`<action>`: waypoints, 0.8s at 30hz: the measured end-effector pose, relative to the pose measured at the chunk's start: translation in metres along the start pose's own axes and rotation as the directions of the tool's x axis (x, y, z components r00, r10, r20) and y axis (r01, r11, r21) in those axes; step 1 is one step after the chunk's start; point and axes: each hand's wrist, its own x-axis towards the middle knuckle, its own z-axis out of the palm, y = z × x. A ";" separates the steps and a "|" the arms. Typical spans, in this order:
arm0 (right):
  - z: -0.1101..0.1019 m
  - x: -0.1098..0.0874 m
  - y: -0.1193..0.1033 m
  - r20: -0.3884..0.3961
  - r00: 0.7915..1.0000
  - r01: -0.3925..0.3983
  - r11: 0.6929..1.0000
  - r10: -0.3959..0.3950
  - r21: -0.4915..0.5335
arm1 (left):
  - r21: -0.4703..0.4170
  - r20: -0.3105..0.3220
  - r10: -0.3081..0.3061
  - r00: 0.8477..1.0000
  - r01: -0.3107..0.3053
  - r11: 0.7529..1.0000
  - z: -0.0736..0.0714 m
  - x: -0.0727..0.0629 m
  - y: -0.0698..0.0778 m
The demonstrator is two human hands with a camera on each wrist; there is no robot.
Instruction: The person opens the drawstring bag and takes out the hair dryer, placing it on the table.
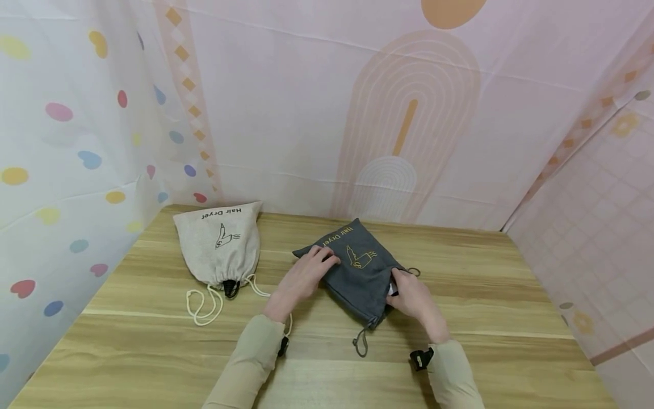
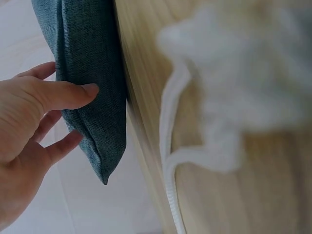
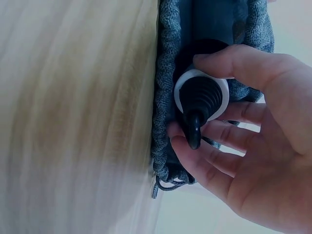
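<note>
A dark grey drawstring bag (image 1: 352, 272) with gold "Hair Dryer" print lies at the middle of the table. My left hand (image 1: 306, 274) holds its left edge. In the left wrist view the thumb (image 2: 80, 95) presses the bag's side while the fingers reach over its top. At the gathered mouth, my right hand (image 1: 411, 295) grips the handle end of a hair dryer. The right wrist view shows that end's white ring (image 3: 222, 97) and black ribbed cord sleeve (image 3: 201, 100), with thumb and fingers around them. The bag's cloth hides the rest of the dryer.
To the left lies a beige drawstring bag (image 1: 219, 244), also printed "Hair Dryer", its white cords (image 1: 201, 312) loose and a black cord sleeve (image 1: 231, 287) poking from its mouth. Patterned curtains (image 1: 286, 113) stand behind the wooden table (image 1: 511, 295) and at both sides.
</note>
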 end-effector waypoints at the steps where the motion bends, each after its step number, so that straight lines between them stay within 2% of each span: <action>1: 0.000 0.000 0.000 0.004 1.000 -0.003 1.000 0.003 0.003 | 0.000 -0.013 0.008 1.000 -0.008 1.000 0.000 0.001 0.000; 7: -0.001 0.001 0.000 0.021 1.000 -0.023 1.000 0.023 0.013 | 0.021 -0.056 0.029 0.998 -0.028 0.999 0.003 0.002 -0.003; 14: -0.001 0.002 0.005 0.019 1.000 0.004 1.000 -0.004 0.015 | 0.008 -0.046 0.026 0.999 -0.026 1.000 0.001 0.000 -0.004; 24: -0.007 0.001 0.011 0.022 0.999 0.040 0.999 -0.040 0.021 | -0.022 -0.100 0.012 0.995 -0.014 1.000 -0.002 -0.003 -0.005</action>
